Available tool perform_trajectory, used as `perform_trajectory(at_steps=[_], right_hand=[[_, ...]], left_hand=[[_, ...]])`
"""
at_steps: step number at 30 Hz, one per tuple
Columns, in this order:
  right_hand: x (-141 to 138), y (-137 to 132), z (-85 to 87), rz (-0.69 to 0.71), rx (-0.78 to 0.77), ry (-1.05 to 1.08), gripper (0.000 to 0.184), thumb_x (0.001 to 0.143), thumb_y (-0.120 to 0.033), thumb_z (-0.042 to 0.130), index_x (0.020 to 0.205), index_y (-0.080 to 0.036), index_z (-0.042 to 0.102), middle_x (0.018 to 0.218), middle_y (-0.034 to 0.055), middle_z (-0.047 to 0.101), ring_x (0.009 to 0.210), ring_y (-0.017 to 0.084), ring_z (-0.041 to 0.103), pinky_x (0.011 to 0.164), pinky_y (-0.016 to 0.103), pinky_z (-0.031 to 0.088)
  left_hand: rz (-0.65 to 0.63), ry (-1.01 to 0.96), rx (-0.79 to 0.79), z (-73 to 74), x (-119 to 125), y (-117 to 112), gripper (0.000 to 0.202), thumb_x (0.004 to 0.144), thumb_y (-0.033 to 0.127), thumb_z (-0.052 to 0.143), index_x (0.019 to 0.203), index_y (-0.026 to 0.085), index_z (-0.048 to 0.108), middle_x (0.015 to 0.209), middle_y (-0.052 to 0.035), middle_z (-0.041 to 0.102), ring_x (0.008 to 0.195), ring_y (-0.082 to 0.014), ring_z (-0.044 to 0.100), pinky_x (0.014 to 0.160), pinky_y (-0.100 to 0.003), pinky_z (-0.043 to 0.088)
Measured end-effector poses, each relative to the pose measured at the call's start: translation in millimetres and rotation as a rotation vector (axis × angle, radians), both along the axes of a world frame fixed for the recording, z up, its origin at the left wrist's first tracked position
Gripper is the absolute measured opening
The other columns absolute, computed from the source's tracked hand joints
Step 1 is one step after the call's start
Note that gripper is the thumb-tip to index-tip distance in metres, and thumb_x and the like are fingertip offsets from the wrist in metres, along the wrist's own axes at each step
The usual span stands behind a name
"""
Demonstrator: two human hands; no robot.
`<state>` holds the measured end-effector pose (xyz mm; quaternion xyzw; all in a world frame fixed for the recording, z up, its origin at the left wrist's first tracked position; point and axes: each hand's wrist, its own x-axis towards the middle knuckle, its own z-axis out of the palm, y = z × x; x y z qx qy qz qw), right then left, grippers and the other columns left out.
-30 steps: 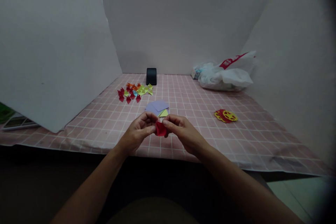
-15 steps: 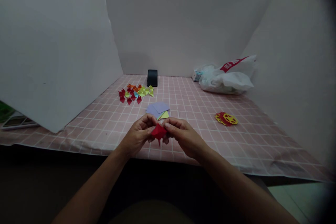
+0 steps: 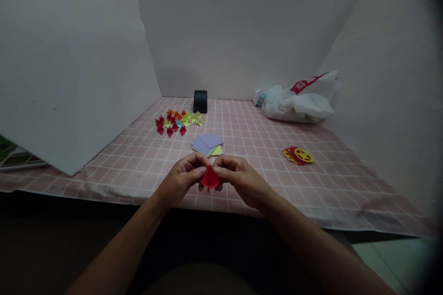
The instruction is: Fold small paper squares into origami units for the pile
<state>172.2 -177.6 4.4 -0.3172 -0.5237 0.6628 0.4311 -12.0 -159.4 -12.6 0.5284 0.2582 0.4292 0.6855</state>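
Both hands meet over the near edge of the pink checked tablecloth (image 3: 263, 138). My left hand (image 3: 182, 179) and my right hand (image 3: 238, 179) pinch a small red folded paper (image 3: 209, 179) between thumbs and fingertips, each closed on one side of it. Just beyond the hands lies a small stack of square paper sheets (image 3: 207, 144), lilac on top with a yellow-green one showing underneath.
A cluster of small folded paper pieces (image 3: 177, 121) in red, orange and yellow-green lies at the back left. A black phone (image 3: 200, 101) stands against the back wall. A white plastic bag (image 3: 297, 101) sits back right. Red and yellow paper cutouts (image 3: 298, 155) lie right.
The red paper has been turned and reshaped between my fingers, from a pointed diamond to a rounder form. Both hands stayed in about the same place.
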Motion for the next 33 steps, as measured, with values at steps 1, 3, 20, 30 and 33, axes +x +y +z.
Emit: perform_trajectory(at_steps=[1, 3, 20, 30, 33], right_hand=[[0.0, -0.2, 0.1, -0.004, 0.002, -0.002, 0.025, 0.081, -0.04, 0.074, 0.077, -0.018, 0.062, 0.071, 0.0001, 0.064, 0.062, 0.012, 0.059, 0.058, 0.024, 0.042], [0.0, -0.5, -0.1, -0.008, 0.01, -0.007, 0.025, 0.081, -0.039, 0.074, 0.076, -0.017, 0.062, 0.071, -0.0002, 0.063, 0.062, 0.012, 0.058, 0.059, 0.024, 0.042], [-1.8, -2.6, 2.6, -0.047, 0.038, -0.047, 0.025, 0.079, -0.036, 0.076, 0.079, -0.019, 0.058, 0.075, 0.0005, 0.064, 0.066, 0.014, 0.061, 0.065, 0.029, 0.047], [-1.9, -3.7, 4.8, -0.066, 0.093, -0.134, 0.02, 0.08, -0.03, 0.073, 0.078, -0.019, 0.056, 0.075, 0.0022, 0.067, 0.071, 0.017, 0.065, 0.068, 0.031, 0.048], [-2.3, -4.8, 7.5, -0.101, 0.13, -0.217, 0.018, 0.08, -0.028, 0.071, 0.073, -0.018, 0.057, 0.073, 0.0031, 0.067, 0.069, 0.016, 0.064, 0.066, 0.031, 0.048]], left_hand=[[-0.004, -0.002, -0.006, 0.3, 0.0, -0.4, 0.013, 0.084, 0.029, 0.071, 0.09, 0.02, 0.065, 0.082, -0.0025, 0.063, 0.064, -0.0133, 0.062, 0.053, -0.023, 0.044], [-0.011, -0.003, -0.011, 0.7, 0.0, -1.0, 0.012, 0.085, 0.029, 0.07, 0.091, 0.019, 0.065, 0.083, -0.0026, 0.062, 0.069, -0.0142, 0.063, 0.06, -0.026, 0.047], [-0.02, 0.048, 0.011, 2.4, 0.1, -3.8, 0.018, 0.085, 0.031, 0.071, 0.09, 0.016, 0.062, 0.081, -0.0016, 0.061, 0.067, -0.0122, 0.059, 0.061, -0.025, 0.044], [-0.005, 0.103, 0.116, 4.5, -0.9, -3.1, 0.014, 0.088, 0.027, 0.069, 0.092, 0.016, 0.061, 0.082, -0.0005, 0.06, 0.068, -0.0105, 0.056, 0.064, -0.025, 0.045], [-0.001, 0.127, 0.136, 5.2, -0.4, -2.8, 0.014, 0.089, 0.027, 0.068, 0.092, 0.016, 0.061, 0.082, -0.0002, 0.06, 0.067, -0.0099, 0.055, 0.063, -0.024, 0.045]])
